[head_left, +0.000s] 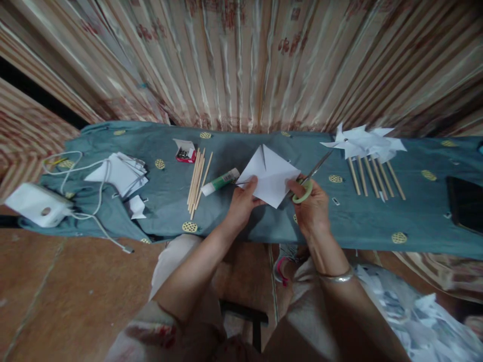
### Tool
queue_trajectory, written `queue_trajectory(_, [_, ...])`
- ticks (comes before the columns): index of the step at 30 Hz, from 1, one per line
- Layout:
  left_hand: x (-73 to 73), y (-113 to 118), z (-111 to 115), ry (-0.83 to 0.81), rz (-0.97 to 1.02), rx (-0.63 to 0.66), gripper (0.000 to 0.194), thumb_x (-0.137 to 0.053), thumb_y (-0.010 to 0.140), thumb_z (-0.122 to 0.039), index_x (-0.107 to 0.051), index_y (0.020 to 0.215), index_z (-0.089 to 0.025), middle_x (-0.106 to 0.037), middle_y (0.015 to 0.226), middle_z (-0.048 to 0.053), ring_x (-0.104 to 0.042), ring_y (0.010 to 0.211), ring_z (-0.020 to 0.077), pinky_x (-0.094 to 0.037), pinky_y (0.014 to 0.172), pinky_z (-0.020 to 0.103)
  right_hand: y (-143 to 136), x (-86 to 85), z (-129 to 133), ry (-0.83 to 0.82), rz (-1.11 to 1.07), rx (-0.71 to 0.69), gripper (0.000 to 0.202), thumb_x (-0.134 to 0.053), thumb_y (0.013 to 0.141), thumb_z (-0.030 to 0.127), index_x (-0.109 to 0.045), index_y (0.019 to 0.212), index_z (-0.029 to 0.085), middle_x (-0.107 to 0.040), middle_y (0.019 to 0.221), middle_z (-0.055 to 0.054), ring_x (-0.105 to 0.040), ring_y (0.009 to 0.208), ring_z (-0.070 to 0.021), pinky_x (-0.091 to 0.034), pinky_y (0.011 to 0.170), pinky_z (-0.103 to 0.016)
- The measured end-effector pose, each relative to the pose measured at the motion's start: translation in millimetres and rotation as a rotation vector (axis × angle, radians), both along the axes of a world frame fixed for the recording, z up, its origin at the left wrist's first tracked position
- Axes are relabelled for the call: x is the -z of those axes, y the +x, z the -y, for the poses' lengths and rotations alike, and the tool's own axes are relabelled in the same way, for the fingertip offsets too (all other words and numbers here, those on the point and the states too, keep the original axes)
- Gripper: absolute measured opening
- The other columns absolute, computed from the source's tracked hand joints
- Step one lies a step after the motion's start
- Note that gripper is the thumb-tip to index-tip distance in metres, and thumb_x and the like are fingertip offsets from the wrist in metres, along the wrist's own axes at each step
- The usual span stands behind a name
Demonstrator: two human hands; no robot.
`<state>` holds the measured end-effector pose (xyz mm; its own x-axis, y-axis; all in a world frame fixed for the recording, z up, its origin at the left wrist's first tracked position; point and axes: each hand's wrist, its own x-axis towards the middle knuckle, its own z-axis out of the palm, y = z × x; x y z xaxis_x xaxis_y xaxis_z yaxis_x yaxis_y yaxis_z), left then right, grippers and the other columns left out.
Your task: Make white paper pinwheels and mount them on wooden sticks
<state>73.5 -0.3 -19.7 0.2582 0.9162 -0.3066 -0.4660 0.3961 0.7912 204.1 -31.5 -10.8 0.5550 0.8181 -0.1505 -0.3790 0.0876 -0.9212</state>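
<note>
A white paper square, turned corner-up and with slits cut in from its corners, is held over the cloth-covered table. My left hand pinches its left edge, thumb on top. My right hand has the green-handled scissors round its fingers, blades pointing up and right, and its thumb touches the paper's right side. Just left of the paper lies a green and white glue stick. Thin wooden sticks lie farther left, beside a small red box of metal pins.
Paper pinwheels on sticks lie at the right, with a dark device at the far right. Cut papers and a white power strip with cables are at the left. A curtain hangs behind the table.
</note>
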Motion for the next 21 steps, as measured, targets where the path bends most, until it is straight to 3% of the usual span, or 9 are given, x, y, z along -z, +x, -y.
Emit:
queue_trajectory(3, [-6.3,-9.1,-8.7,-0.030,0.075,-0.044,0.023,-0.062,0.087,-0.037,-0.061,0.098,-0.017,-0.073,0.094,0.007,-0.069,0.094,0.0226,-0.057,0.082,0.036,5.9,-1.7,5.6,-0.055,0.063,-0.064,0.030,-0.084,0.060,0.036,-0.068,0.079,0.020,-0.065,0.065,0.005,-0.055,0.057,-0.0076,-0.042,0.057,-0.021])
queue_trajectory(7, [-15.1,-20.3,-19.6,-0.047,0.139,-0.087,0.018,-0.053,0.093,-0.029,-0.060,0.101,-0.015,-0.073,0.085,0.005,-0.070,0.079,0.0158,-0.056,0.081,0.031,6.2,-7.3,21.2,-0.186,0.233,-0.438,0.045,-0.070,0.073,0.059,-0.069,0.092,0.019,-0.072,0.075,-0.003,-0.058,0.061,-0.0125,-0.046,0.061,-0.026])
queue_trajectory(11, [-20.3,-25.1,-24.0,-0.077,0.128,-0.149,0.015,-0.052,0.093,-0.028,-0.061,0.097,-0.016,-0.071,0.075,0.002,-0.069,0.069,0.0137,-0.056,0.075,0.028,-2.6,-8.1,35.7,-0.202,0.321,-0.763,0.054,-0.071,0.070,0.063,-0.068,0.100,0.018,-0.074,0.083,-0.007,-0.062,0.070,-0.0164,-0.051,0.069,-0.030])
queue_trajectory(14, [-22.7,-24.6,-22.5,-0.094,0.094,-0.133,0.018,-0.048,0.095,-0.029,-0.062,0.090,-0.017,-0.069,0.067,0.000,-0.070,0.068,0.0151,-0.056,0.069,0.026,-7.4,-4.9,40.0,-0.243,0.314,-0.835,0.050,-0.072,0.071,0.059,-0.067,0.099,0.018,-0.072,0.081,-0.006,-0.063,0.071,-0.0168,-0.051,0.069,-0.030])
queue_trajectory(21, [-20.6,-21.1,-20.8,-0.113,0.016,-0.110,0.028,-0.044,0.097,-0.030,-0.064,0.080,-0.020,-0.072,0.067,0.001,-0.070,0.065,0.0146,-0.053,0.063,0.025,-8.0,-6.9,35.2,-0.239,0.328,-0.857,0.050,-0.074,0.069,0.058,-0.067,0.097,0.017,-0.069,0.077,-0.005,-0.062,0.067,-0.0168,-0.052,0.067,-0.031])
